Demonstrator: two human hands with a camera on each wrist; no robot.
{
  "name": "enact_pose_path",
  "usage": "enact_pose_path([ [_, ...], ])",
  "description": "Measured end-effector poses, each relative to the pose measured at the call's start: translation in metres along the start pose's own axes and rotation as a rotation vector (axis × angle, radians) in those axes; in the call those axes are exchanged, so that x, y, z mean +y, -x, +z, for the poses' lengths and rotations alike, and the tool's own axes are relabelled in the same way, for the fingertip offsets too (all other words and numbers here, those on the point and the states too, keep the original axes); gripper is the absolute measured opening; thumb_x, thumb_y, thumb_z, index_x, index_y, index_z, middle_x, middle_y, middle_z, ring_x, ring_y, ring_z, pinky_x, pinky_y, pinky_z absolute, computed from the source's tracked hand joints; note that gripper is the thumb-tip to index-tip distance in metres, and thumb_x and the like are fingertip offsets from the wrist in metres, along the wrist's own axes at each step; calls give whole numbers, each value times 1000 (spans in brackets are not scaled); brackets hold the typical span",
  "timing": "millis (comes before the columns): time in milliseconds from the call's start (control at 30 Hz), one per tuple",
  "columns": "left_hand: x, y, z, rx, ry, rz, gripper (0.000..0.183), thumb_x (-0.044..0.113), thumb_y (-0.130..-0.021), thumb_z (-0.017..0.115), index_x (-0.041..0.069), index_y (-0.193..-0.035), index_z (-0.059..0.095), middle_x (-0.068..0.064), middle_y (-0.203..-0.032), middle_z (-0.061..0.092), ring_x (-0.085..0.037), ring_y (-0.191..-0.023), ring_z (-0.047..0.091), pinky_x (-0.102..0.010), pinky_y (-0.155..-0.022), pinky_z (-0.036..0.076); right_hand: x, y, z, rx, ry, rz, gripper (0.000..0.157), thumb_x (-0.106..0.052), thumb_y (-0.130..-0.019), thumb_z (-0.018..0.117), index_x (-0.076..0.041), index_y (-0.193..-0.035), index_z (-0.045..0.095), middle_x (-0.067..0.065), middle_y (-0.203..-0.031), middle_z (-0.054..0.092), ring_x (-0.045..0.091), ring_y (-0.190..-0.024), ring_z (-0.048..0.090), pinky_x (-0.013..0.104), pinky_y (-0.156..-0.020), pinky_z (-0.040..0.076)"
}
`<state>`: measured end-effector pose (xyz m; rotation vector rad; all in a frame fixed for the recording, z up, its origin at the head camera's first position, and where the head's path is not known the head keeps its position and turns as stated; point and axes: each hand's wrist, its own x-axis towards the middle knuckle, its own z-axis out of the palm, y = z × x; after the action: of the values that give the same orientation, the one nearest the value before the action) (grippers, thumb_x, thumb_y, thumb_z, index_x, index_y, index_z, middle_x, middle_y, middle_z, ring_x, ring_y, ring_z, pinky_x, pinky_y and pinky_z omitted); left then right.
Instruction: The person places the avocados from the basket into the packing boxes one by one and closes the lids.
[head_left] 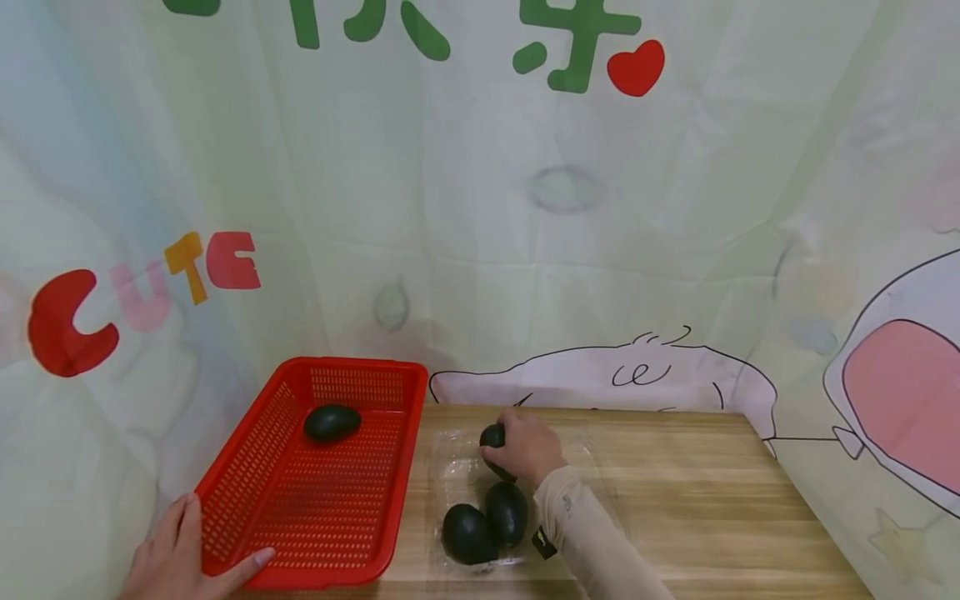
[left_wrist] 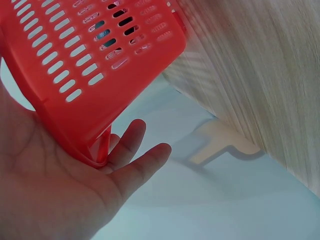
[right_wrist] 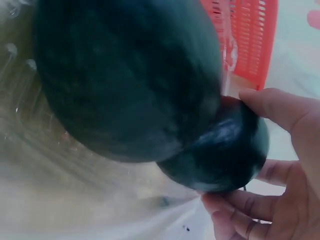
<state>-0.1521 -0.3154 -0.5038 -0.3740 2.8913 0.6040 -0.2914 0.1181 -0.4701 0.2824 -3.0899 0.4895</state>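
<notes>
In the head view my right hand (head_left: 528, 448) grips a dark green avocado (head_left: 492, 436) at the back of a clear plastic tray (head_left: 450, 467). Thumb and fingers lie on either side of it in the right wrist view, where a nearer avocado (right_wrist: 125, 80) partly covers it. Two more avocados, one left (head_left: 468, 534) and one right (head_left: 506, 512), lie side by side at the tray's front. My left hand (head_left: 168, 558) rests at the near left corner of a red basket (head_left: 393, 533), its fingers (left_wrist: 142, 162) extended past the rim. One avocado (head_left: 332, 423) lies inside the basket, toward the back.
Basket and tray stand next to each other on a wood-grain table (head_left: 697, 492). A printed cloth (head_left: 480, 292) hangs behind and at both sides. Beside the right sleeve (head_left: 592, 533) is a small black object (head_left: 543, 543).
</notes>
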Motion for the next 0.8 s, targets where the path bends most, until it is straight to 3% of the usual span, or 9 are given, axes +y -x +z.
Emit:
enact_pose_path([
  [167,3,3,-3,-3,-4,3,151,87,-66,66,-17,-153,0,-42,-143,14,-60,-115,32,-72,-83,51,-6,0,6,-14,71,-1,52,-46,-85,80,-8,-119,68,12,-109,65,26,-94,63,44,-82,57],
  [500,2,2,-3,-3,0,17,149,87,-68,66,-16,-153,-1,-42,-144,12,-60,-115,29,-72,-84,50,-7,-1,5,-23,98,43,55,-46,-87,78,-8,-126,66,15,-117,68,31,-101,68,46,-81,58],
  [800,-2,-1,-1,-17,-3,21,149,87,-68,65,-16,-153,-2,-42,-143,12,-60,-114,31,-72,-81,51,-6,-1,4,-8,100,33,43,-39,-89,78,-10,-120,69,12,-111,70,26,-87,67,42,-72,59],
])
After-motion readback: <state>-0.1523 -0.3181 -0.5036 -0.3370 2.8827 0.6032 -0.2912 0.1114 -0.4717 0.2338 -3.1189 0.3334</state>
